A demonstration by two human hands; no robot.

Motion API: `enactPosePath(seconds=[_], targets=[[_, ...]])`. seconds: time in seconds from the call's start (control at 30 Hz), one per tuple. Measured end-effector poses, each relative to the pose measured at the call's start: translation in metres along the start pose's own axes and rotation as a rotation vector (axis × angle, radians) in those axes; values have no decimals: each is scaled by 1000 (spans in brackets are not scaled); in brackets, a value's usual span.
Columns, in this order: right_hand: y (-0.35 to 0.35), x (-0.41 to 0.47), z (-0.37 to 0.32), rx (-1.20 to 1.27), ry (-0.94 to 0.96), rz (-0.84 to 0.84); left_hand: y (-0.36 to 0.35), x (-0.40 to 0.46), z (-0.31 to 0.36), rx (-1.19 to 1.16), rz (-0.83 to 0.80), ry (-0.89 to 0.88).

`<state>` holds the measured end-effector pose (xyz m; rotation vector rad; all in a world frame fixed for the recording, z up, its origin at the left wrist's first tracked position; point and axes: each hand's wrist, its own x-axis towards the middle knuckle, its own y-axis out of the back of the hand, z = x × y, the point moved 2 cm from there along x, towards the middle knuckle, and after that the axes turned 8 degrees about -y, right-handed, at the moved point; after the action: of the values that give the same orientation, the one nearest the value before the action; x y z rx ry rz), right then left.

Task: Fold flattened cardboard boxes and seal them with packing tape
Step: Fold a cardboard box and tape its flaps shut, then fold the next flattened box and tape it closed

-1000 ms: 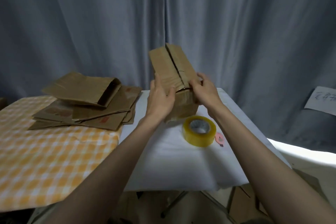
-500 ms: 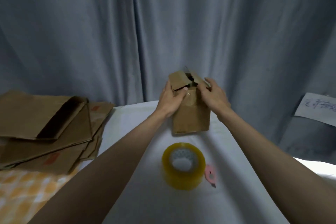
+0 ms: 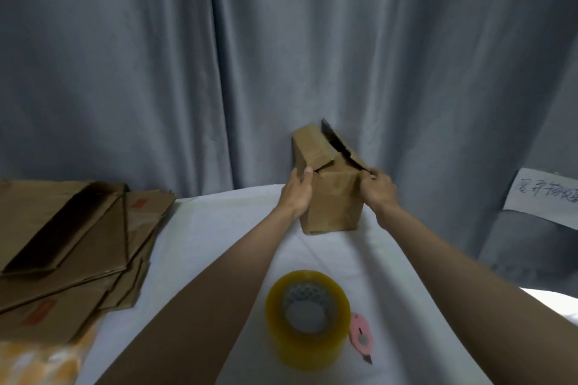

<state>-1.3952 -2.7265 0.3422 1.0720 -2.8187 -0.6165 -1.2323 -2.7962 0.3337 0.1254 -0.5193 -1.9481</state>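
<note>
Standing upright at the far edge of the white table (image 3: 219,228), the box (image 3: 333,197) is between both hands. The left hand (image 3: 297,194) grasps its left side, thumb on a top flap; the right hand (image 3: 378,189) pinches the right flap's edge. Nearer lie a tape roll (image 3: 308,319) and, just beside it, a pink cutter (image 3: 361,334). Flat cardboard (image 3: 72,253) is piled at the left.

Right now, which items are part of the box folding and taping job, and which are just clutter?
Job:
cardboard box, gripped by left hand and right hand
packing tape roll
flattened boxes
pink cutter, likely for tape

Lying about:
handwritten paper note
grey curtain
checked cloth
</note>
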Motion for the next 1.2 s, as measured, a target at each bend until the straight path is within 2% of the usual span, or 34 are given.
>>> enactPosePath(seconds=[0.1, 0.33, 0.5, 0.8, 0.97, 1.07, 1.2], targets=[[5, -15, 9, -122, 12, -33, 10, -14, -5, 92, -66, -31], [15, -77, 1, -514, 223, -17, 62, -64, -6, 660, -149, -87], [-6, -142, -25, -734, 359, -79, 114, -117, 0, 821, -133, -147], [-133, -270, -75, -718, 491, -387, 274, -215, -28, 950, -6, -105], [-199, -319, -88, -660, 501, -556, 358, -253, -58, 929, 99, 106], [-236, -335, -94, -618, 472, -634, 390, -261, -80, 1024, 104, 177], [-284, -343, -101, -549, 449, -702, 416, -256, -104, 1051, 124, 184]])
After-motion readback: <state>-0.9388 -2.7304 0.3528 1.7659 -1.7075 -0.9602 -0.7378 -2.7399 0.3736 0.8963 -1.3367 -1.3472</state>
